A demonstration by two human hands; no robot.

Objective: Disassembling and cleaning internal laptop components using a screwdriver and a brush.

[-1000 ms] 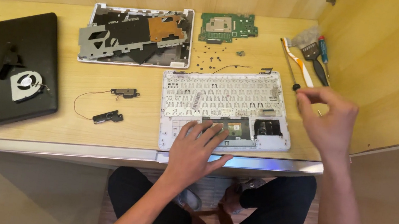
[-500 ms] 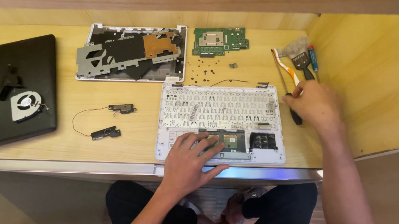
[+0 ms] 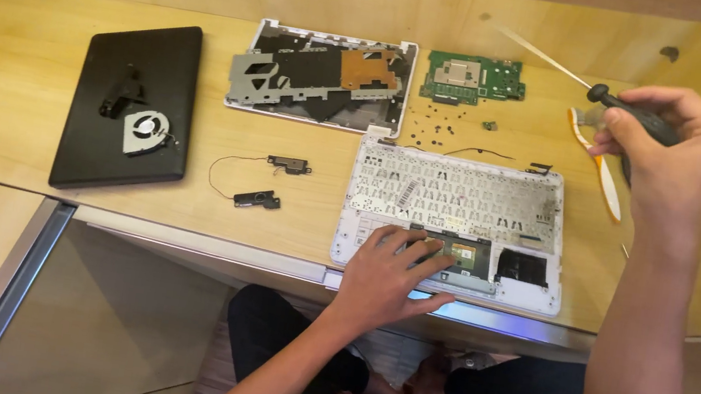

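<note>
Your right hand [image 3: 665,165] has lifted off the tabletop's [image 3: 7,81] right edge, and its fingers now close around a black-handled screwdriver [image 3: 636,115], so the tool is ready. Your left hand [image 3: 385,276] rests fingers spread on the white keyboard case [image 3: 452,198] at the front edge. That open shell holds its touchpad board; loose screws [image 3: 434,131] lie behind.

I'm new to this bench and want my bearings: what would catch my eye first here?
The white laptop base, lying open with its insides bared at the desk's near edge, with the left hand pressed on its lower part. The right hand holds a black screwdriver raised over the right side. Behind lie a green circuit board and a metal-lined cover.
</note>
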